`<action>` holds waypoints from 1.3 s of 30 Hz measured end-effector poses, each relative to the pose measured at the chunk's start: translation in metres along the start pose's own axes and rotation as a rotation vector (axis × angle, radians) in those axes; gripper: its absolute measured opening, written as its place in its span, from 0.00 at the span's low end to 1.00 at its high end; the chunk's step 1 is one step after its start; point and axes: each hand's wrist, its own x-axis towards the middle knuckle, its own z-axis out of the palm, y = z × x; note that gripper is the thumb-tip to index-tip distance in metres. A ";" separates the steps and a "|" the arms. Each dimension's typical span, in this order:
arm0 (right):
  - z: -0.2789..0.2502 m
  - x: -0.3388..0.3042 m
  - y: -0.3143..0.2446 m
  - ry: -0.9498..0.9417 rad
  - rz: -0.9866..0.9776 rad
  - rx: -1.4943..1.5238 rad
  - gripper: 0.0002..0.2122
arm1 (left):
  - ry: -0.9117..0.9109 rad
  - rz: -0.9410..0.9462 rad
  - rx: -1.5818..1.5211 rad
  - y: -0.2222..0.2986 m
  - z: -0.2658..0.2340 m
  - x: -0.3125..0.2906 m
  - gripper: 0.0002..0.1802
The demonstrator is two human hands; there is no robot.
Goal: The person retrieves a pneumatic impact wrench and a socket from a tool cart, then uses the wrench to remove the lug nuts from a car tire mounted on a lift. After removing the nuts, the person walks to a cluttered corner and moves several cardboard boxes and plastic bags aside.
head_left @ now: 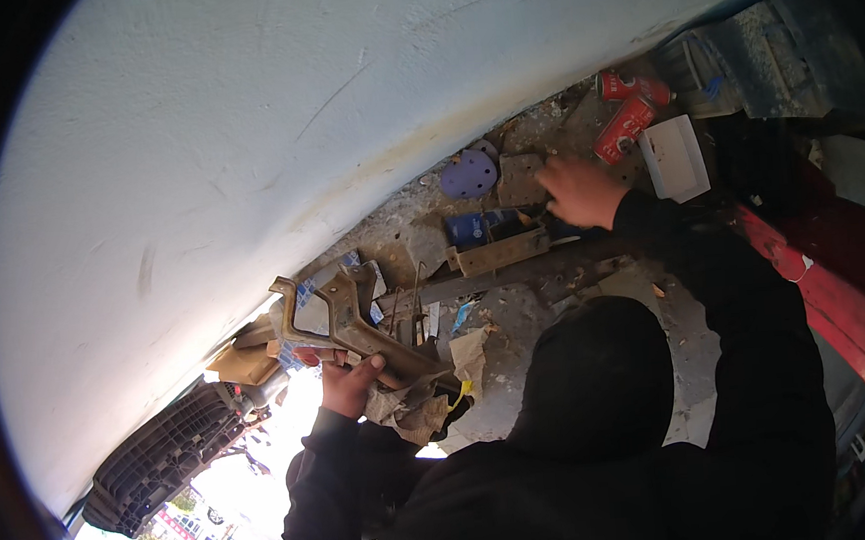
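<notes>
My left hand (348, 384) is closed around the lower part of a bent brownish metal bracket (356, 325), its thumb on the near side. The bracket has angled arms pointing up and away, and crumpled brown paper (417, 411) lies against it. My right hand (585, 191) reaches over the cluttered surface with loosely curved fingers. Its fingertips are at the edge of a flat brown plate with holes (520, 181); whether they grip it, I cannot tell. Nearby are a purple perforated disc (470, 173), a blue box (468, 230) and a rusty metal channel (501, 252).
A pale scuffed wall (192, 136) curves along the far side. Red cans (626, 126) and a white tray (676, 159) lie beyond my right hand. Red-painted metal (835, 292) stands at right, a black ribbed plastic part (165, 459) at left. A rounded black shape (601, 379) blocks part of the ground.
</notes>
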 end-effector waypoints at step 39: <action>-0.235 -0.125 -0.203 -0.009 0.178 0.232 0.39 | -0.188 0.017 -0.058 0.161 -0.065 -0.153 0.22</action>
